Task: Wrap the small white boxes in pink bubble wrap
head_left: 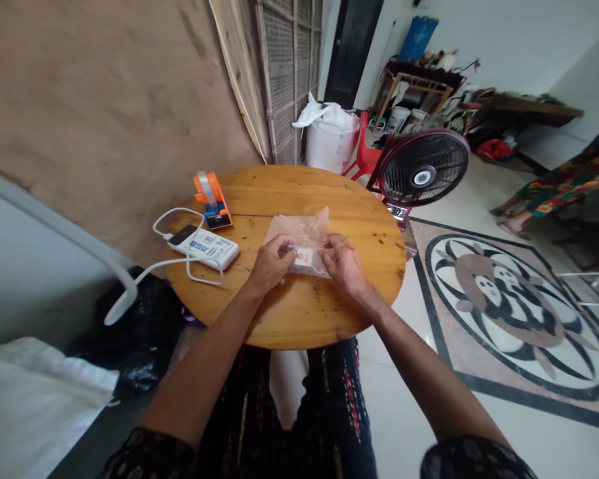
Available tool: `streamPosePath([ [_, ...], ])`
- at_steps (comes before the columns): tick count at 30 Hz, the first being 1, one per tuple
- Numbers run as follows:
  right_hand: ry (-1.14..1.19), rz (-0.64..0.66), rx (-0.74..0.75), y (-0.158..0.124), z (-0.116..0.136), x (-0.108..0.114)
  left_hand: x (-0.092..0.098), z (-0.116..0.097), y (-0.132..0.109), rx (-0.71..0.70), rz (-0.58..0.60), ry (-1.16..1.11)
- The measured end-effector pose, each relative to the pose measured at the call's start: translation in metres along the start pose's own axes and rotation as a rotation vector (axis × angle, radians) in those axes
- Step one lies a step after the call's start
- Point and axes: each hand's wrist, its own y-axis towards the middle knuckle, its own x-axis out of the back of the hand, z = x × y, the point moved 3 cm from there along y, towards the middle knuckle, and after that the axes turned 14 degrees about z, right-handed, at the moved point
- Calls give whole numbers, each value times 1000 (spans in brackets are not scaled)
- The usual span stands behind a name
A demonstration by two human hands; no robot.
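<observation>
On the round wooden table lies a sheet of clear bubble wrap [292, 229], its far right corner sticking up. A small white box [304, 257] with a reddish print rests on the near part of the sheet, partly covered by clear plastic. My left hand [273, 263] is at the box's left end, thumb and index finger closed on the wrap. At the right edge, my right hand [344, 262] pinches the wrap beside the box, its fingertips bent inward. What lies under the fingertips is partly hidden.
An orange and blue tape dispenser [212, 201] stands at the table's [299, 319] far left. Near it lies a white power bank [212, 249] with a looped white cable [154, 265]. A fan [423, 167] stands beyond the right edge, a white sack [332, 136] behind. Another person's legs [524, 206] show at right.
</observation>
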Motion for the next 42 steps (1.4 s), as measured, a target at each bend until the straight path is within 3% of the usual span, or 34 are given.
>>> streamPosePath([
  [4,-383,27,174,-7,25,2,-1,-2,0,-14,-10,-4],
  [10,-540,109,286,-12,35,-7,-2,-2,1,-12,-14,13],
  [27,-489,247,287,0,28,-7,4,2,-3,42,-70,55],
  [36,-421,256,303,5,22,-8,42,14,-19,240,-125,371],
  [40,-435,274,340,8,24,-5,43,2,-38,223,-238,427],
  [42,-459,286,371,9,25,-4,39,-5,-50,249,-237,436],
])
